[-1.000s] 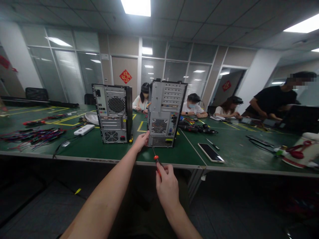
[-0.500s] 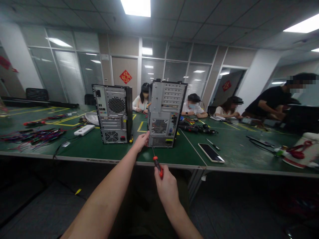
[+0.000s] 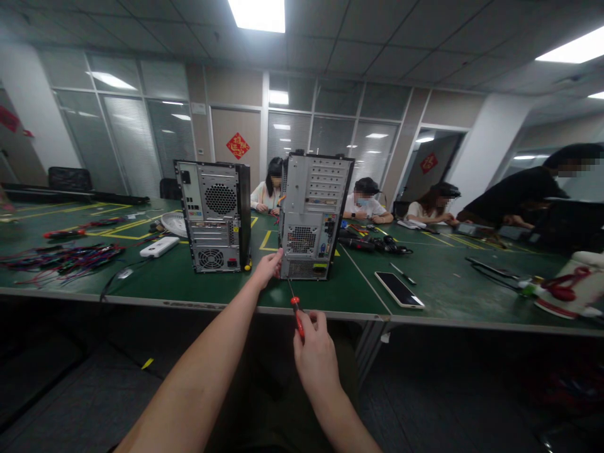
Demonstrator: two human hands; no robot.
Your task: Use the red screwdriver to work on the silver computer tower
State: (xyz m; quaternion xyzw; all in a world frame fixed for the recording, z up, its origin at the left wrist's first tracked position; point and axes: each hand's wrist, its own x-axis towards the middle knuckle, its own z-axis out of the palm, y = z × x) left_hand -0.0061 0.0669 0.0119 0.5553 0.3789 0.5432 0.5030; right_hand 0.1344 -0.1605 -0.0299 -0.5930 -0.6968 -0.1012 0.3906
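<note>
A computer tower (image 3: 306, 214) stands upright on the green table, its grey rear panel facing me. At that panel's lower left edge my left hand (image 3: 268, 267) is closed on the case, with some fingers hidden around the side. My right hand (image 3: 317, 346) is closed around the red and black handle of a screwdriver (image 3: 296, 305). Its thin shaft points up and forward, with the tip by the lower left corner of the rear panel; whether it sits in a screw is too small to tell. A second computer tower (image 3: 214, 217) stands to the left, apart from my hands.
A phone (image 3: 399, 290) and a small pen-like tool (image 3: 403, 274) lie to the right. Leftward are a white power strip (image 3: 160, 246) and tangled wires (image 3: 61, 258). A white bag-like item (image 3: 570, 286) stands far right. Several people sit or lean across the table (image 3: 349, 302).
The fingers of my right hand have shifted and opened slightly on the screwdriver handle, which has turned. My left hand and both towers stay put. The person at far right has leaned lower.
</note>
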